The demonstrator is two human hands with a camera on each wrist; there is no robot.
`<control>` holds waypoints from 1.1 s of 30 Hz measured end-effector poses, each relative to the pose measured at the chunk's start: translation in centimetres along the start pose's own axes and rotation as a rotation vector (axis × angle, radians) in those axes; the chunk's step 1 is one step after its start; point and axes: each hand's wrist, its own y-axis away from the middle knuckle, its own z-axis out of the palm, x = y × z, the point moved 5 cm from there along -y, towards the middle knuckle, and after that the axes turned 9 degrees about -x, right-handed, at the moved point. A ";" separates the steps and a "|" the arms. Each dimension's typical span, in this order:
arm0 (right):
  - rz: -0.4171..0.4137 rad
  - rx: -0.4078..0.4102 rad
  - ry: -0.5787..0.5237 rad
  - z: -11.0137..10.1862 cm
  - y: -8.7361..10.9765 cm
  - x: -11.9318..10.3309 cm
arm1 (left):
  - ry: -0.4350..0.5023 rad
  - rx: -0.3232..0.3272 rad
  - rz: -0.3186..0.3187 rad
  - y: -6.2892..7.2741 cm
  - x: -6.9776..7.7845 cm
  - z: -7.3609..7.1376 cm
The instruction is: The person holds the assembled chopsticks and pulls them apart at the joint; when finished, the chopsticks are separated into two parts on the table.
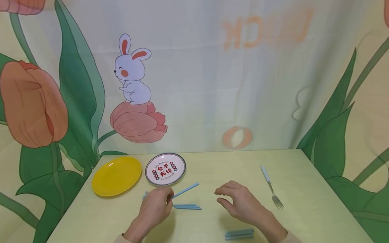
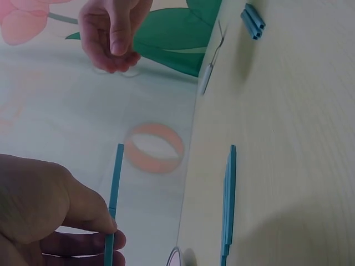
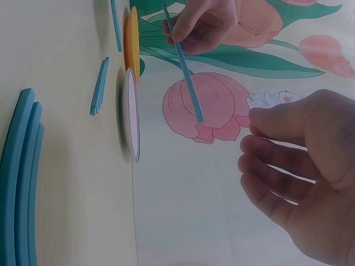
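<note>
1. In left hand (image 1: 156, 204): single blue stick (image 1: 186, 190), pinched between thumb and fingers, raised clear of pale table (image 1: 212, 165).
2. With right hand (image 1: 240, 202): hovering between raised stick and fork (image 1: 265, 174), fingers loosely bent, thumb apart from fingertips.
3. On table, just right of left hand: loose row (image 1: 187, 206) of blue sticks.
4. Nearer the body, below right hand: blue bundle (image 1: 239, 234), lying flat.
5. Beyond left hand: printed white plate (image 1: 165, 159), just beside yellow plate (image 1: 117, 177).
6. Behind left hand: perhaps another blue end (image 1: 145, 194), mostly hidden.
</note>
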 end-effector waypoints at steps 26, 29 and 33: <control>-0.079 0.029 -0.005 0.9 -0.8 -0.7 | 0.055 -0.112 0.129 -0.5 3.2 1.5; -0.073 0.002 -0.007 1.1 -0.9 -0.7 | 0.039 -0.110 0.147 -0.6 3.6 1.6; -0.056 -0.038 -0.001 1.3 -0.9 -0.7 | 0.019 -0.099 0.176 -0.7 4.2 1.8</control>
